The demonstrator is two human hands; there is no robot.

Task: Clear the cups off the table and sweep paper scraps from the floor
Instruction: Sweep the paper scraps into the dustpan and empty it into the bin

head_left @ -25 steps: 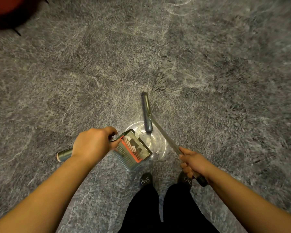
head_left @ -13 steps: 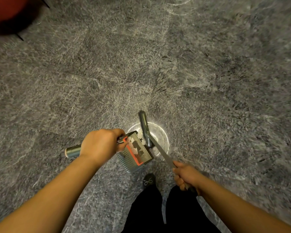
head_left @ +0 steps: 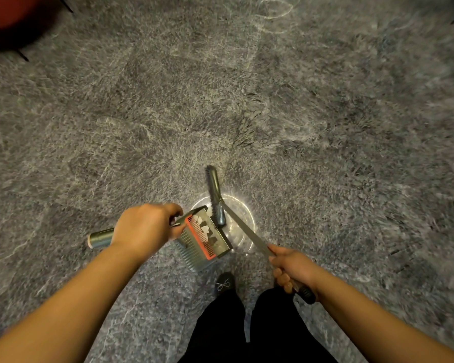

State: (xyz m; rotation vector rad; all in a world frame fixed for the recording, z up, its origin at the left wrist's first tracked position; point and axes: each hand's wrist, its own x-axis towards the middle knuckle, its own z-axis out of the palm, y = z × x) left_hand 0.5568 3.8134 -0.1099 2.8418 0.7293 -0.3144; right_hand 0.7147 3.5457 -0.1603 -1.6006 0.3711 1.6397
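My left hand (head_left: 144, 226) grips the handle of a grey dustpan (head_left: 207, 241) with an orange comb edge, held low over the grey carpet. Several white paper scraps (head_left: 203, 227) lie inside the pan. My right hand (head_left: 291, 268) grips the long handle of a grey broom (head_left: 215, 197). The broom head stands at the pan's mouth, over a bright ring-shaped mark (head_left: 243, 218) on the carpet. No cups are in view.
Grey shaggy carpet (head_left: 325, 127) fills the view. My black trousers and shoe (head_left: 224, 284) are right below the dustpan. A red and black object (head_left: 8, 19) sits at the top left corner. A faint chalk-like ring (head_left: 274, 9) marks the carpet at the top.
The broom head swept from farther out on the carpet toward me and the dustpan's mouth, then shifted out slightly. My left hand and the dustpan moved a little to the right.
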